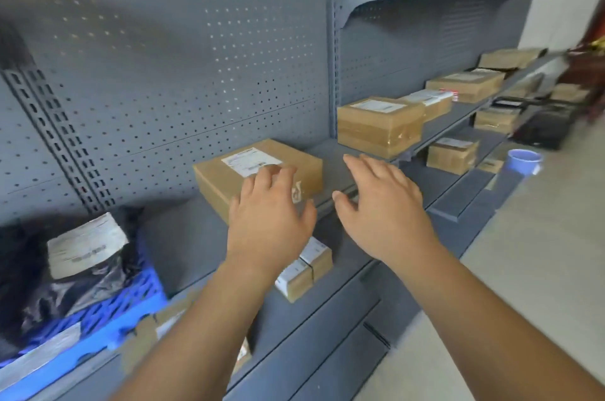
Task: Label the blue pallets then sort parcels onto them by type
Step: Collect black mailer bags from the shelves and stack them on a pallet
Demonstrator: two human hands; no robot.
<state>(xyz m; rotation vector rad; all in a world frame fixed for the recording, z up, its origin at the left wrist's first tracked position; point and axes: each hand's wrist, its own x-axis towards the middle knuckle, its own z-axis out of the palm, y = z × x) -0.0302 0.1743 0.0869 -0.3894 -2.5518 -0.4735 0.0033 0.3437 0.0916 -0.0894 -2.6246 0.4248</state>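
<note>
A flat brown cardboard parcel (229,178) with a white label lies on the grey shelf (330,155) in front of me. My left hand (268,217) hovers open at its near right corner, fingers spread over the top. My right hand (383,207) is open to the right of the parcel, above the bare shelf, holding nothing. At the lower left a blue pallet (108,312) carries a black plastic bag parcel (65,269) with a white label. A smaller labelled box (307,269) sits on the shelf below my left wrist.
More brown parcels (379,125) line the shelves to the right, with several on the lower shelf (451,155). A blue cup (523,161) and dark cases stand on the floor at the far right. A grey pegboard wall (163,89) backs the shelving.
</note>
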